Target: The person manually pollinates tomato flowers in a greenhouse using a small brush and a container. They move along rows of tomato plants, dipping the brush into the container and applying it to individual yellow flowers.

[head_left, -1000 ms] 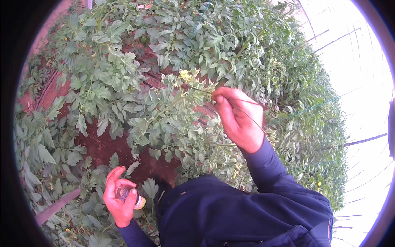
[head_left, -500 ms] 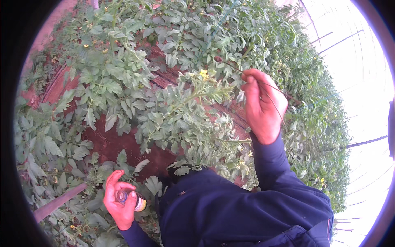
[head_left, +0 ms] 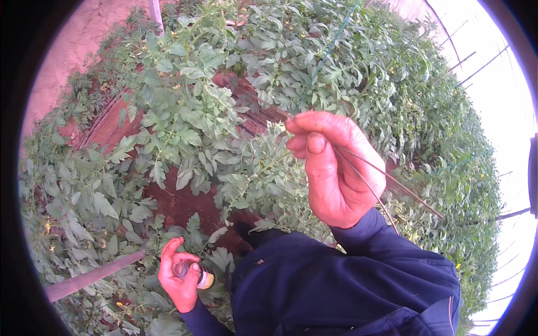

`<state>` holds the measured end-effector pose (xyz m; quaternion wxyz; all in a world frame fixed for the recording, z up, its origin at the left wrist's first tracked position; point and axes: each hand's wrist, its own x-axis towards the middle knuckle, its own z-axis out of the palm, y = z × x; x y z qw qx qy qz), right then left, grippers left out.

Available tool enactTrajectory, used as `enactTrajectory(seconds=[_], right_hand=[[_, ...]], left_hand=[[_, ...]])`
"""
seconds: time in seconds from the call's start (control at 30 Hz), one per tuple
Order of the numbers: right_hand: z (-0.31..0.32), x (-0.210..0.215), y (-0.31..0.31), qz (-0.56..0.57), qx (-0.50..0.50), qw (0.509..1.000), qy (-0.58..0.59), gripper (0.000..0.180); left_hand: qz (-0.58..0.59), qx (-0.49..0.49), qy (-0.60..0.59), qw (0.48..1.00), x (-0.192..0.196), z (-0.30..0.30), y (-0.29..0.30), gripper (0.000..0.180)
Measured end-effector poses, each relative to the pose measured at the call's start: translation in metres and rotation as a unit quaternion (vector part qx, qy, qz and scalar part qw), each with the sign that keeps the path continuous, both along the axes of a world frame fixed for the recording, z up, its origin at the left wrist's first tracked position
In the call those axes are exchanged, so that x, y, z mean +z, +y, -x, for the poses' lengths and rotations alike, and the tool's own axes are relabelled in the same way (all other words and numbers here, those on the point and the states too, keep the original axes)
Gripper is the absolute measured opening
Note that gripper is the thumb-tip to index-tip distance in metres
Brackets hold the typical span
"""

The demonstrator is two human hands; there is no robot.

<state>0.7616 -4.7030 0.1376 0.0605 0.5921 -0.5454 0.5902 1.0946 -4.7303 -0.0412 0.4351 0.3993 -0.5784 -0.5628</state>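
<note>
At the far left, bare reddish soil (head_left: 67, 61) borders a dense bed of leafy green plants (head_left: 185, 117), their serrated leaves filling most of the view. A pale pipe (head_left: 89, 277) lies on the ground at lower left, running diagonally among the foliage. Just to its right, low in the frame, the left hand (head_left: 180, 275) is clenched around a small bottle (head_left: 190, 273); the fingers wrap its dark body and the yellowish base shows just beside the thumb side of the hand. The bottle's contents cannot be determined. The hand sits close to the person's torso, which is clad in a dark blue garment (head_left: 342, 285) occupying the lower centre. Patches of dark red soil (head_left: 185, 204) show between the plants above the left hand. Moving right, the right hand (head_left: 333, 168) is raised well above and apart from the left, fingers curled and pinched together at the tips, grasping thin brown sticks (head_left: 386, 179) that extend from the palm down toward the right. The fingertips lie against the upper leaves of a plant shoot (head_left: 263, 162). A green string (head_left: 330, 47) rises from just above the right hand toward the top edge. Further right, the foliage continues to a bright translucent covering (head_left: 504, 84) with thin dark rods across it.
</note>
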Motion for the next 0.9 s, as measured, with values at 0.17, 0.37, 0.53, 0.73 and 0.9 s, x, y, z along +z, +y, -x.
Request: enactTrajectory(seconds=[0.17, 0.37, 0.53, 0.73, 0.9], right_hand=[[0.012, 0.007, -0.036, 0.032, 0.047, 0.998, -0.010, 0.021], [0.042, -0.002, -0.066, 0.036, 0.086, 0.995, 0.022, 0.021], [0.054, -0.011, -0.086, 0.067, 0.119, 0.990, 0.036, 0.025], [0.054, -0.014, -0.107, 0.065, 0.130, 0.989, 0.035, 0.026], [0.044, -0.018, -0.130, 0.073, 0.100, 0.992, 0.018, 0.031]], left_hand=[[0.009, 0.037, -0.008, 0.999, -0.003, 0.004, -0.012, 0.065], [0.006, 0.101, -0.005, 0.995, 0.005, 0.011, -0.040, 0.068], [0.050, 0.154, 0.000, 0.987, 0.030, 0.007, -0.085, 0.072], [0.102, 0.143, 0.026, 0.984, 0.060, 0.013, -0.151, 0.076], [0.112, 0.099, 0.051, 0.987, 0.058, 0.027, -0.206, 0.071]])
